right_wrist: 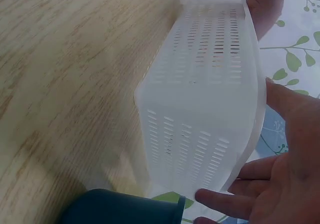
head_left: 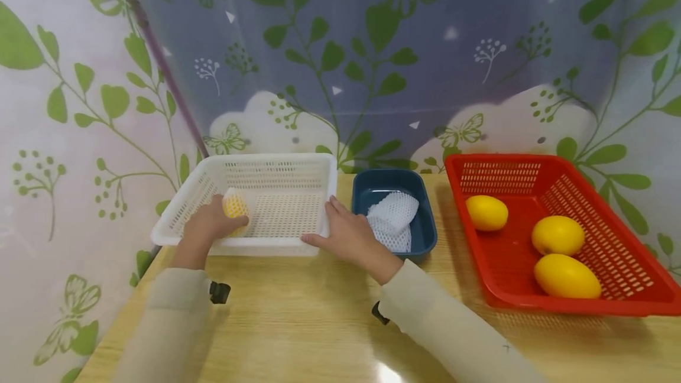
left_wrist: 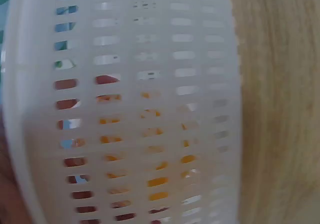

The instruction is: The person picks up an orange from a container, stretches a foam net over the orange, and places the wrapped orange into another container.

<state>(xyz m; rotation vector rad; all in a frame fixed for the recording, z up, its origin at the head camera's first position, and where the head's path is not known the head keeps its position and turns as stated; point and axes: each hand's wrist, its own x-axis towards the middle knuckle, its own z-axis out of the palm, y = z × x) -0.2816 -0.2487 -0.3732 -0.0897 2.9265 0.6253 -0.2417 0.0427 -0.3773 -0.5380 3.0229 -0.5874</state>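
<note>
My left hand (head_left: 210, 220) reaches over the front rim into the white basket (head_left: 287, 245) and holds a yellow lemon (head_left: 234, 208) in a white foam net sleeve near the basket's left end. Through the basket's slots, the left wrist view shows parts of the yellow lemon (left_wrist: 158, 181) and fingers. At the front right corner my right hand (head_left: 352, 235) grips the basket's rim, thumb along the front and fingers over the right side. The right wrist view shows fingers reaching down the outside of the basket's wall (right_wrist: 187, 149).
A dark blue bin (head_left: 425, 235) with white foam net sleeves (head_left: 393, 217) stands just right of the white basket. Farther right, a red basket (head_left: 481, 270) holds lemons (head_left: 557, 235). A leaf-patterned cloth (head_left: 351, 75) hangs behind the wooden table (head_left: 287, 324).
</note>
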